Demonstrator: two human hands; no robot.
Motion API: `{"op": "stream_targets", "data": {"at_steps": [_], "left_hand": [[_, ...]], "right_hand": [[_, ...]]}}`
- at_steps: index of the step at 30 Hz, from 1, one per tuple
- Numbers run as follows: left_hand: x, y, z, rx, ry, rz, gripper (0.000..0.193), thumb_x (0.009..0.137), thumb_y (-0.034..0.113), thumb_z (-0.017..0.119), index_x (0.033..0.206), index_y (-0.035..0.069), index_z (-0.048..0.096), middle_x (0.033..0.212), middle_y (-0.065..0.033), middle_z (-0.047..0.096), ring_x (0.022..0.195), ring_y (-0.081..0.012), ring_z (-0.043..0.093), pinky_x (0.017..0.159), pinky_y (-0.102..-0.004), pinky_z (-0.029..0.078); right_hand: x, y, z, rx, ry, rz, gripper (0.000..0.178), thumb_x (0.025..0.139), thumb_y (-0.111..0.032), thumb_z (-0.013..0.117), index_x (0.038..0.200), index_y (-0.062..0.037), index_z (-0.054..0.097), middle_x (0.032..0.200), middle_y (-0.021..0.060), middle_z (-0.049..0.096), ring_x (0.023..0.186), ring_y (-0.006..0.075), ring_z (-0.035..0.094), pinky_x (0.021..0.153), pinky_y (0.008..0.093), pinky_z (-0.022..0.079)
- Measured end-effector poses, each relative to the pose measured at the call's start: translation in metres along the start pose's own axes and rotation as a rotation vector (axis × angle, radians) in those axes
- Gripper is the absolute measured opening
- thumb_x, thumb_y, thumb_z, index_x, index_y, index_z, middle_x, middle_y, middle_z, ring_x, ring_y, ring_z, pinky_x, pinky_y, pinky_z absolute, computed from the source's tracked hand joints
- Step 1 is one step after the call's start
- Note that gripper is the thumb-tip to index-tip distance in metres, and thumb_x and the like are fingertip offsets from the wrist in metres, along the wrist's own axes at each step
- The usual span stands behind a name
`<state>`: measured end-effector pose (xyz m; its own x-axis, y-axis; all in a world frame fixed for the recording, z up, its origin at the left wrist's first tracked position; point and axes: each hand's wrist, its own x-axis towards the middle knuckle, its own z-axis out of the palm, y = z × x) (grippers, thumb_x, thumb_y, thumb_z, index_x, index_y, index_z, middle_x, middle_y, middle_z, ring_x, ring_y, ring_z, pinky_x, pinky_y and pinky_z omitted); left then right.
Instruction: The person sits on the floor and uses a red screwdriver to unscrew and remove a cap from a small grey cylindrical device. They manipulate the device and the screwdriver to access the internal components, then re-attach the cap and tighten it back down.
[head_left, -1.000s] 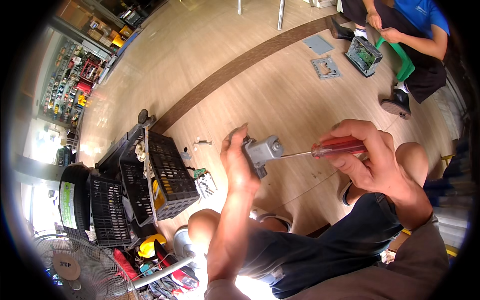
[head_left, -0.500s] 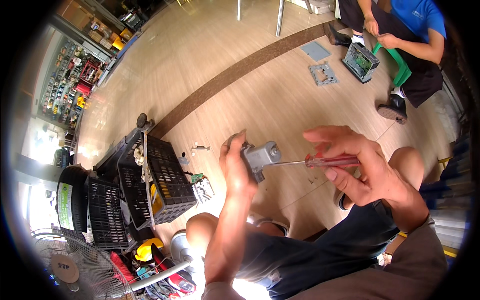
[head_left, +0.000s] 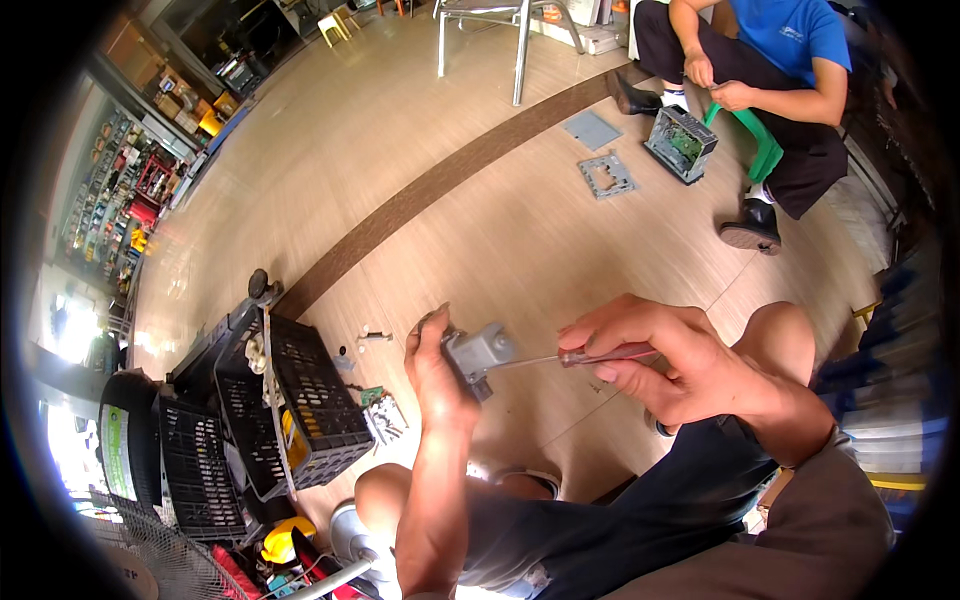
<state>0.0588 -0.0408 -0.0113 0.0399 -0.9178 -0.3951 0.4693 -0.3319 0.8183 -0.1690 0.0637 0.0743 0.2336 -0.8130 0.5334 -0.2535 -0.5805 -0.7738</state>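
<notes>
My left hand (head_left: 440, 390) is closed around a grey metal motor housing (head_left: 482, 352) with a rounded end, held above the floor between my knees. In my right hand (head_left: 680, 365) is a screwdriver (head_left: 590, 356) with a translucent red handle, gripped between thumb and fingers. Its thin shaft points left, and the tip reaches the side of the housing facing my right hand. Whether the tip sits in a screw is too small to tell. My left palm and fingers hide the far side of the housing.
Black plastic crates (head_left: 335, 395) stand at left, near a tyre (head_left: 117, 450) and a fan (head_left: 130, 560). Small parts (head_left: 383, 415) lie beside them. Across the floor, a person in a blue shirt (head_left: 790, 40) sits by an opened metal case (head_left: 682, 148) and grey plates (head_left: 607, 176).
The whole view has shifted, so the scene sits further left and lower. My right fingers have drawn in closer around the screwdriver handle. The screwdriver tip stays at the housing.
</notes>
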Motion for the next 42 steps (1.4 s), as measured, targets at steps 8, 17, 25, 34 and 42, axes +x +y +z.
{"op": "stream_targets", "data": {"at_steps": [8, 17, 25, 34, 42], "left_hand": [[-0.004, -0.002, 0.003, -0.026, 0.006, 0.012, 0.018, 0.086, 0.020, 0.072, 0.095, 0.013, 0.058, 0.083, 0.0017, 0.053, 0.072, -0.0125, 0.054, 0.065, -0.0295, 0.049], [0.001, -0.004, -0.001, -0.044, 0.019, 0.021, 0.019, 0.086, 0.020, 0.072, 0.097, 0.011, 0.060, 0.082, 0.0017, 0.053, 0.072, -0.0122, 0.054, 0.067, -0.0283, 0.048], [-0.004, -0.005, 0.002, -0.028, 0.005, 0.017, 0.016, 0.087, 0.017, 0.072, 0.093, 0.012, 0.058, 0.080, 0.0031, 0.052, 0.071, -0.0100, 0.053, 0.066, -0.0267, 0.047], [0.001, -0.003, -0.006, -0.007, -0.013, -0.020, 0.014, 0.090, 0.024, 0.070, 0.084, 0.017, 0.060, 0.075, 0.0058, 0.054, 0.070, -0.0094, 0.058, 0.066, -0.0289, 0.051], [-0.002, -0.003, 0.001, 0.020, 0.027, -0.008, 0.012, 0.090, 0.023, 0.070, 0.088, 0.016, 0.060, 0.076, 0.0046, 0.052, 0.067, -0.0105, 0.057, 0.064, -0.0287, 0.051]], "right_hand": [[0.002, -0.002, 0.002, -0.128, 0.043, 0.054, 0.024, 0.085, 0.007, 0.069, 0.107, -0.0023, 0.060, 0.106, 0.0126, 0.068, 0.092, 0.0276, 0.069, 0.074, 0.0343, 0.055], [-0.001, 0.005, -0.006, -0.173, -0.016, -0.124, 0.037, 0.083, -0.002, 0.077, 0.114, 0.0001, 0.058, 0.108, 0.0170, 0.070, 0.095, 0.0276, 0.072, 0.075, 0.0331, 0.059], [0.002, 0.007, 0.005, -0.062, 0.093, -0.098, 0.035, 0.083, 0.000, 0.076, 0.112, 0.0020, 0.056, 0.111, 0.0207, 0.069, 0.095, 0.0306, 0.073, 0.079, 0.0365, 0.060], [0.004, 0.009, -0.003, -0.263, 0.025, -0.106, 0.037, 0.080, 0.000, 0.079, 0.109, 0.0013, 0.057, 0.103, 0.0205, 0.071, 0.089, 0.0308, 0.073, 0.073, 0.0356, 0.059], [0.009, 0.008, 0.006, -0.084, 0.054, -0.094, 0.032, 0.084, -0.002, 0.076, 0.107, 0.0006, 0.055, 0.108, 0.0245, 0.069, 0.099, 0.0311, 0.070, 0.072, 0.0375, 0.059]]}}
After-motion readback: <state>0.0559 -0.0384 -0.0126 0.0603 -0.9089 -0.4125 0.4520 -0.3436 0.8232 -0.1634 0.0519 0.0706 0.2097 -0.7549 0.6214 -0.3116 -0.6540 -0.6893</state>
